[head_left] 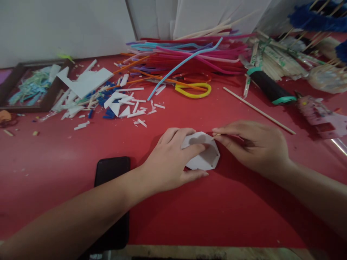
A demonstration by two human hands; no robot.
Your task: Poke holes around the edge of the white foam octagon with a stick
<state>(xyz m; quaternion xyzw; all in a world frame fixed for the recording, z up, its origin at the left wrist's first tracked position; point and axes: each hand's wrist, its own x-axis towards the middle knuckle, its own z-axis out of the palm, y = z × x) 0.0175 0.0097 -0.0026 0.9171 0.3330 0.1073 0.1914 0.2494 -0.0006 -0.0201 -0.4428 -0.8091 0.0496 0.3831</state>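
Note:
A small white, many-sided foam piece [207, 159] lies on the red table [217, 213] near the middle. My left hand [170, 160] rests over its left side, fingers pressed down on it and thumb along its lower edge. My right hand [255, 146] is just right of the piece, fingers pinched on a thin wooden stick [217, 136] whose tip touches the piece's upper right edge.
A black phone [112, 171] lies under my left forearm. Behind are white and blue foam scraps [108, 99], a heap of coloured pipe cleaners [189, 57], a yellow loop [193, 90], a long wooden skewer [257, 110], a black roll [268, 86] and a framed picture [29, 86].

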